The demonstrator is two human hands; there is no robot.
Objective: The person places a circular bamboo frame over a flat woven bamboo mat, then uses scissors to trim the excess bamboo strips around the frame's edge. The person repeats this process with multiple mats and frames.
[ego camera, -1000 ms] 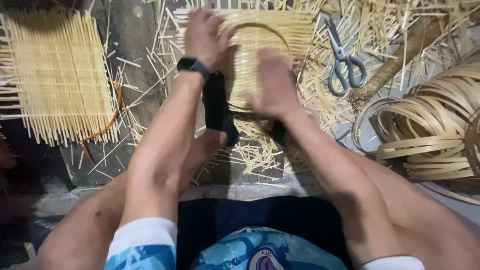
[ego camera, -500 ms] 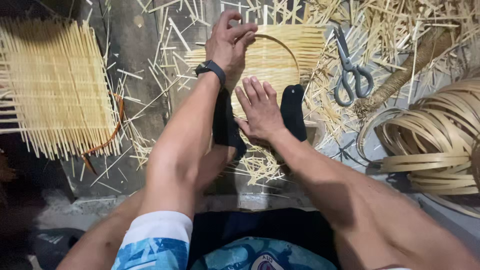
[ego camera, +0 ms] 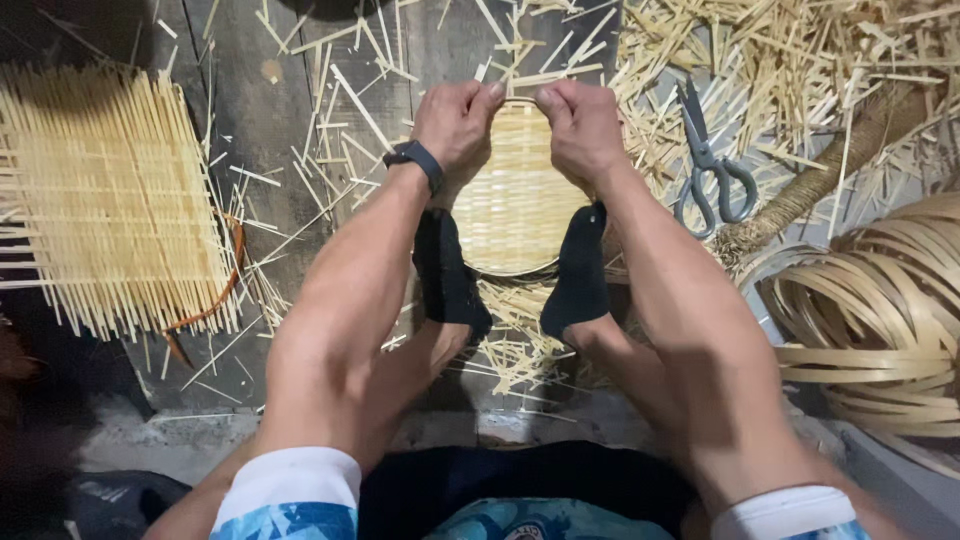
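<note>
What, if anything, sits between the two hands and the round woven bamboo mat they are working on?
Nothing visible. The left hand and right hand already grip the far rim of the round woven bamboo mat, while two black-socked feet press its near edge.

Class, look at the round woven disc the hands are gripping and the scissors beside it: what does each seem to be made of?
Round woven disc: probably thin bamboo or similar split cane, pale yellow, matte, with visible interlaced strips. Scissors: apparently bare metal, grey and slightly shiny on blades and loop handles alike. Both the left hand and right hand pinch the disc's top rim.
</note>
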